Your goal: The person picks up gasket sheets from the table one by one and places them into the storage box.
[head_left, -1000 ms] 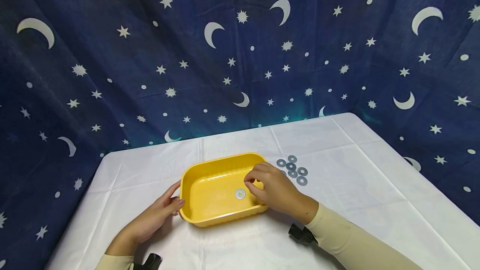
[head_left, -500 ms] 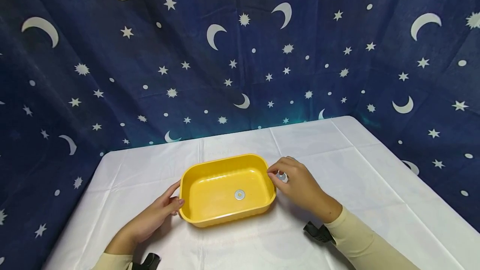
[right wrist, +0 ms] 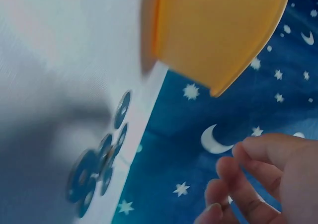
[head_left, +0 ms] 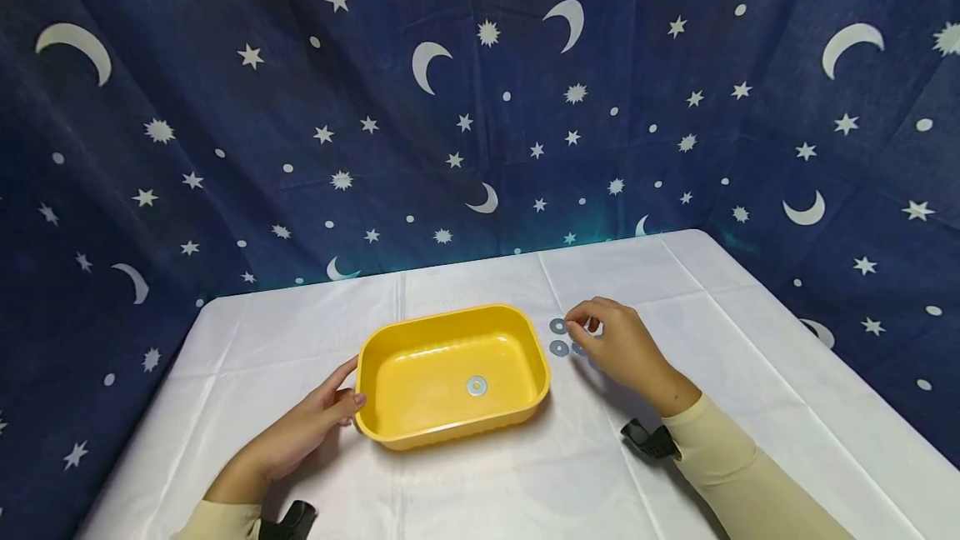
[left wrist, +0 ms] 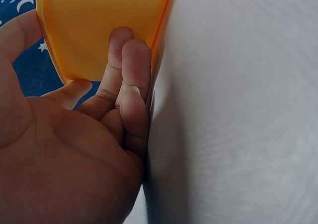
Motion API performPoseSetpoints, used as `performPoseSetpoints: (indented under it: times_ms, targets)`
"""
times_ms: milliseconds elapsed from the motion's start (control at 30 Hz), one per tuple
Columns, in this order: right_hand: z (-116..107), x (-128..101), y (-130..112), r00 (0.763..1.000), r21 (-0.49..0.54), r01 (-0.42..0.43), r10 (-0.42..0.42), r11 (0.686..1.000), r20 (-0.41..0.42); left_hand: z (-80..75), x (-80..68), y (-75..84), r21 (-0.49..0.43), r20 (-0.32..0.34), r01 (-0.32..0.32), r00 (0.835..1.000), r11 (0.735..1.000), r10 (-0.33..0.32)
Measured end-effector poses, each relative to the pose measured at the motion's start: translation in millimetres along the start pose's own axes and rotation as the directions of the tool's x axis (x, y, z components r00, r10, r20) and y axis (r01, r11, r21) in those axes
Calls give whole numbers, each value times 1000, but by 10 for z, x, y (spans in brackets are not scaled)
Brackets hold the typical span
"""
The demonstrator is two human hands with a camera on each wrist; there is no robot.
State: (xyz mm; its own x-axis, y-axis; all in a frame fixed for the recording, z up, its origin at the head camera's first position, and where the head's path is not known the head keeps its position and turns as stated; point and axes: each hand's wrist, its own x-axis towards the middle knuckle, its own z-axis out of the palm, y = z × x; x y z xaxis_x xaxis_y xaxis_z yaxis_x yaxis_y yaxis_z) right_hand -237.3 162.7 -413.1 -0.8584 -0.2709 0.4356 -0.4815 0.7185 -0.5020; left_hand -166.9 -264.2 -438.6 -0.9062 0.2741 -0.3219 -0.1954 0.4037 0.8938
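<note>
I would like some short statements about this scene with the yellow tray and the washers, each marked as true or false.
1. One washer lies inside the yellow tray. True.
2. The left hand touches the tray's side. True.
3. The right hand rests inside the tray. False: it is outside, above the loose washers on the white cloth.
4. The loose washers lie on the left-hand side of the tray. False: they lie on its other side, by the right hand.
5. The tray is red. False: it is yellow.
</note>
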Motion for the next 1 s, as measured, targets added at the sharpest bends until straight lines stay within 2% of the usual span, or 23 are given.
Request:
performPoseSetpoints:
  times_ms: [433, 767, 1000]
  targets:
    - [32, 52, 341, 976, 12, -184, 181, 983, 120, -2, -3, 16, -6, -28, 36, 999, 999, -36]
    - [15, 44, 485, 963, 8, -213, 208, 977, 172, -4, 5, 24, 10, -16, 35, 999, 999, -35]
    - [-19, 50, 539, 943, -9, -244, 240, 970, 233, -4, 1, 38, 14, -10, 27, 1000, 1000, -27]
